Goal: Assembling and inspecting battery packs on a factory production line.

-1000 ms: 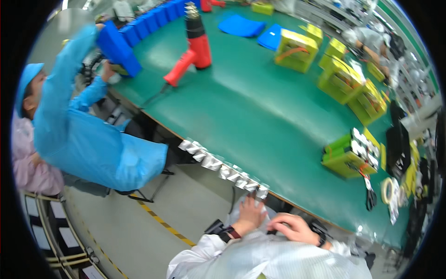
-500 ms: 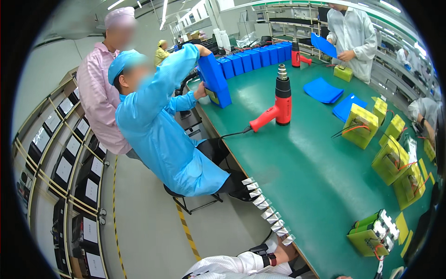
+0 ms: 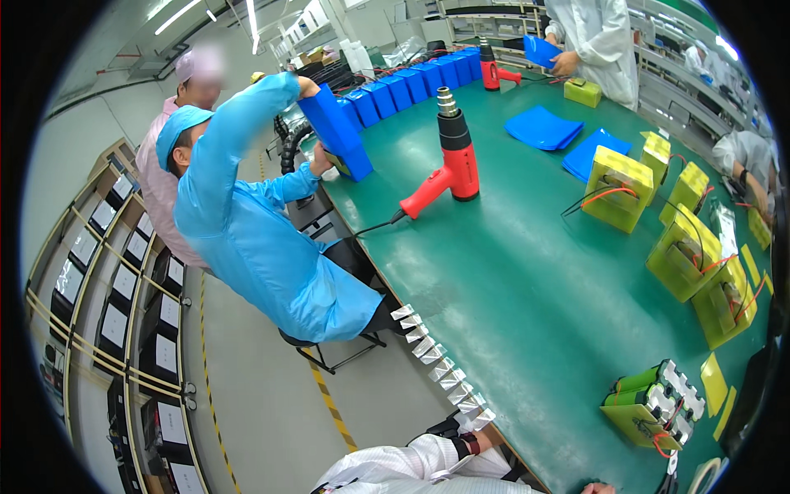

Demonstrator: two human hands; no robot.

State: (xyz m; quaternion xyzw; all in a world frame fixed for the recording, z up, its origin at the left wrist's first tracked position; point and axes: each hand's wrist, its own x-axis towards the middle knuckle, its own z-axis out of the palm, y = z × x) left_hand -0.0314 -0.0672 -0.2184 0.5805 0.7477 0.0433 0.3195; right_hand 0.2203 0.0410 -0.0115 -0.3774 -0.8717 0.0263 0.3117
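Note:
My left hand (image 3: 492,436) is at the near table edge, beside the last of a row of shiny silver strips (image 3: 453,379) stuck along that edge. Its fingers are mostly hidden. Only a small part of my right hand (image 3: 598,488) shows at the lower edge, so its grip cannot be made out. Right of it stands a battery pack (image 3: 638,420) with green cells, pale connecting pieces on one side and red wires. A tool with pale handles (image 3: 671,471) lies just below the pack, partly cut off. Yellow sheet pieces (image 3: 713,382) lie beside it.
Yellow-wrapped packs (image 3: 613,193) with wires stand along the right side. A red heat gun (image 3: 461,165) stands upright mid-table, its cord running left. Blue sheets (image 3: 543,128) lie farther back. A co-worker in blue tilts a blue pack (image 3: 341,136); another in white holds a blue sheet.
The whole view has shifted, with the table things now farther left. My left hand is less visible at the table edge, and slightly more of my right hand shows at the bottom.

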